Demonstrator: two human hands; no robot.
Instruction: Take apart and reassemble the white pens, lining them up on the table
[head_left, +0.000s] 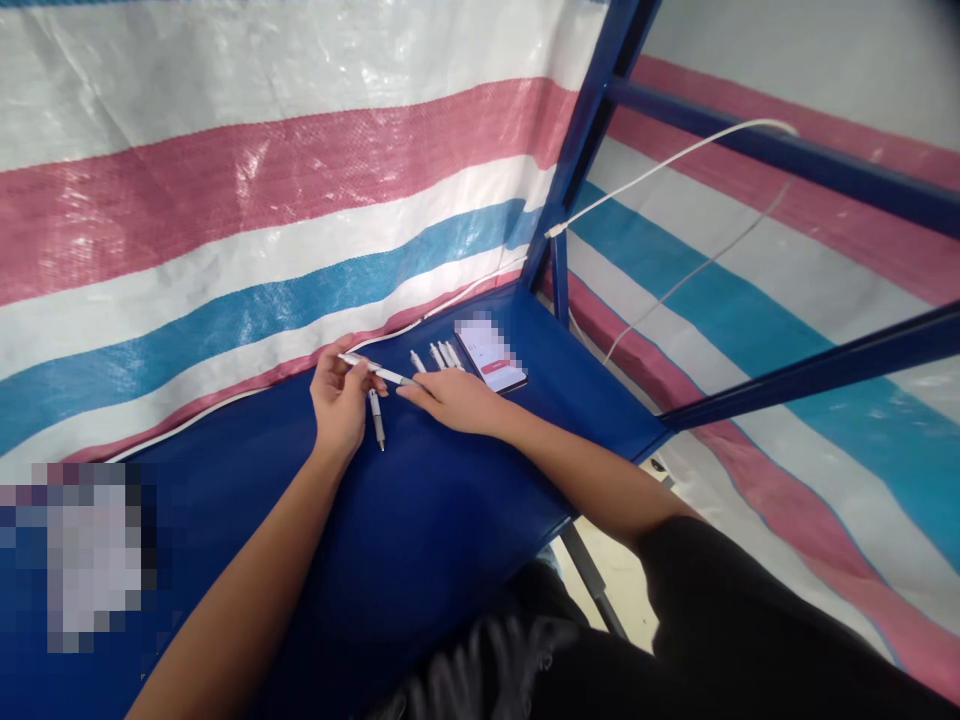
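Observation:
A white pen [386, 374] is held between my two hands over the blue tabletop [420, 540]. My left hand [341, 395] pinches its left part between thumb and fingers. The fingertips of my right hand [450, 398] close on its grey right end. Just below my left hand, a second pen [377, 420] with a grey grip points down toward me. Beyond my right hand lie several white pens [444, 355], partly hidden by the hand. Beside them is a phone [491, 352] with a lit, partly blurred screen.
A blurred pale object [94, 560] lies at the table's left. A striped sheet [300, 180] hangs behind the table. Blue metal frame bars [787, 155] stand at the right, with a white cable [667, 165] looped over one. Another cable [202, 412] follows the back edge.

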